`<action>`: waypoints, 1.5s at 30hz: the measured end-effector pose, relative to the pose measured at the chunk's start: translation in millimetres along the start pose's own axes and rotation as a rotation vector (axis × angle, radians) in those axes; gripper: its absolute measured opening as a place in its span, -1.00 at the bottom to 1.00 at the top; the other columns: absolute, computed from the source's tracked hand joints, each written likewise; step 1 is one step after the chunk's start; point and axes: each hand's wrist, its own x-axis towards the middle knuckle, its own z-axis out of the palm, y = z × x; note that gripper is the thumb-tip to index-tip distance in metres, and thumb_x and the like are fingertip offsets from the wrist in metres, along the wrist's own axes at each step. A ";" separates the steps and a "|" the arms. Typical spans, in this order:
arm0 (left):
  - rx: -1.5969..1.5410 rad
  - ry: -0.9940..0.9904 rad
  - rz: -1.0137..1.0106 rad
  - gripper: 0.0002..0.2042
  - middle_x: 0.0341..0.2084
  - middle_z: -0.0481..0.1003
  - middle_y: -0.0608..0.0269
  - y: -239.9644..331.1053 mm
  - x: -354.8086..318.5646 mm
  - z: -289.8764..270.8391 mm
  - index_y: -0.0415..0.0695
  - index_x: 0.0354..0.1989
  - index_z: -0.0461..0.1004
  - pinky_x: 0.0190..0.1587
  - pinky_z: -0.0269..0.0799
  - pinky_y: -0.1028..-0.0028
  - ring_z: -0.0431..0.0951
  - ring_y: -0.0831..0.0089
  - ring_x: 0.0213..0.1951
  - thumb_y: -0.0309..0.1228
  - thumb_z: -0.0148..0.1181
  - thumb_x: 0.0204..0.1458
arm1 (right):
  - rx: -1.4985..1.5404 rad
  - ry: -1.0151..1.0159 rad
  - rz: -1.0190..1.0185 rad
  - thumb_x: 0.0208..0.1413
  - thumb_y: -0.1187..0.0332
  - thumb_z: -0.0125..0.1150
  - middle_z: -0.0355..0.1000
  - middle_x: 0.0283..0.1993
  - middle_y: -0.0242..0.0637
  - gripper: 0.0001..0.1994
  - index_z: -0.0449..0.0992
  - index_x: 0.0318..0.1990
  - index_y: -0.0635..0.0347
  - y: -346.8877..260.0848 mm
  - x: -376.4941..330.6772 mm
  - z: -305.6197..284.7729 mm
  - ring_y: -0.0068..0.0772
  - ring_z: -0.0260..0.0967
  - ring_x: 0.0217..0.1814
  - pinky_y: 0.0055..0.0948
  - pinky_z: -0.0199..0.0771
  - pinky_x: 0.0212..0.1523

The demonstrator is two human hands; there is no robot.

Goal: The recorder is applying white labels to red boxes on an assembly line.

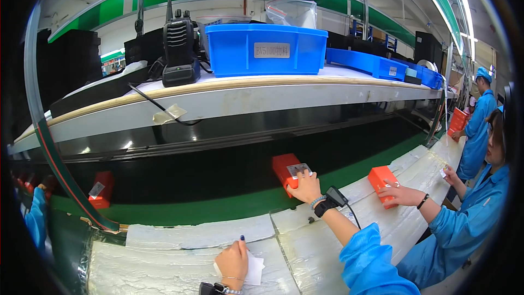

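Three small orange rectangular boxes show: one on the dark belt under the right hand (305,187), one at left (101,189), one under a co-worker's hand (382,180). The right arm reaches forward, its grip flat on the box (285,167). The left hand (233,262) presses one white paper slip (254,269) onto the bench (180,262), its grip loosely curled.

Glossy orange cardboard box (288,170), matt white foam padding (202,236), glossy blue plastic bin (266,49), white paper slip (252,269)

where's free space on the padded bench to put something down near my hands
Bare white padding lies left of the left hand. More between the right hand and the co-worker's orange box. Crowded: upper shelf, with radio and blue bin.
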 end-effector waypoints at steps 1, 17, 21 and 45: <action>0.004 0.008 0.019 -0.65 -0.70 0.50 0.15 -1.0 -2.2 4.4 -0.02 -0.62 0.47 -0.56 0.38 0.17 0.51 0.11 -0.64 -0.20 -0.03 0.19 | -0.006 0.078 -0.023 -0.17 -0.08 0.22 0.31 0.05 -0.09 -0.37 0.48 -0.02 0.23 -1.4 -3.0 -2.5 0.12 0.26 0.01 0.00 0.44 -0.09; -0.736 -0.351 -0.189 -0.75 -0.60 0.56 0.18 18.4 -6.7 6.0 -0.15 -0.28 0.56 -0.49 0.40 0.40 0.55 0.32 -0.59 -0.24 0.06 0.18 | 0.199 -0.171 -0.204 -0.15 -0.06 0.29 0.23 0.26 -0.10 -0.31 0.38 0.20 -0.03 -86.9 -231.7 -126.3 0.15 0.21 0.03 0.04 0.27 0.08; -0.819 -0.407 -0.203 -0.80 -0.62 0.52 0.32 16.2 -5.0 -0.2 -0.21 -0.24 0.54 -0.50 0.37 0.52 0.47 0.55 -0.61 -0.32 0.13 0.15 | 0.135 -0.215 -0.302 -0.02 -0.01 0.24 0.16 0.30 -0.18 -0.37 0.32 0.25 -0.14 -89.5 -229.0 -133.1 0.19 0.01 0.23 0.33 -0.05 0.18; -1.474 -0.064 -0.615 -0.73 -0.71 0.22 0.50 24.5 10.8 -41.5 -0.05 -0.47 0.28 -0.61 0.00 0.64 0.07 0.74 -0.71 -0.21 0.00 0.25 | 1.652 -0.367 -0.287 0.17 0.57 0.04 0.23 0.08 -0.30 -0.56 0.32 0.22 0.10 -38.9 -140.7 -116.0 -0.41 0.23 0.17 -0.40 0.27 0.22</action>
